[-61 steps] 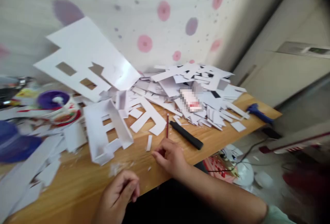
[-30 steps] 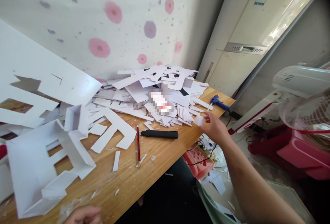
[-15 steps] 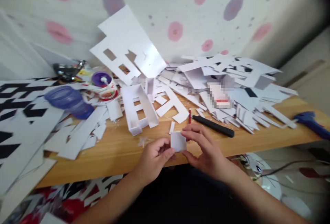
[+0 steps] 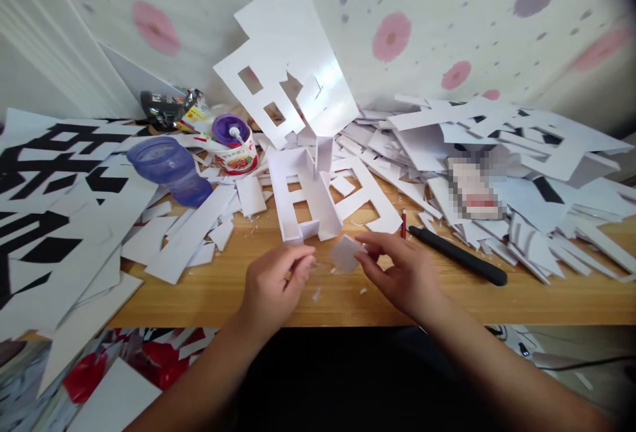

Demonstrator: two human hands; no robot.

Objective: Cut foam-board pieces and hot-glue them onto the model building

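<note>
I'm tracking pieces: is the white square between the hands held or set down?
Held: the right hand pinches the white square at one side; the left hand is apart.

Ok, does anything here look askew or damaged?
The large white board leans askew behind the open white box; one opening is jagged beside two neat rectangular cutouts, possibly by design. The small white piece in the right hand is too blurred to judge.

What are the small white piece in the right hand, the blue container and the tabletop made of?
White piece: probably card or foam board, matte, thin with flat faces. Blue container: likely plastic, smooth and translucent. Tabletop: wood or wood-look laminate, lightly glossy, with streaky grain.
</note>
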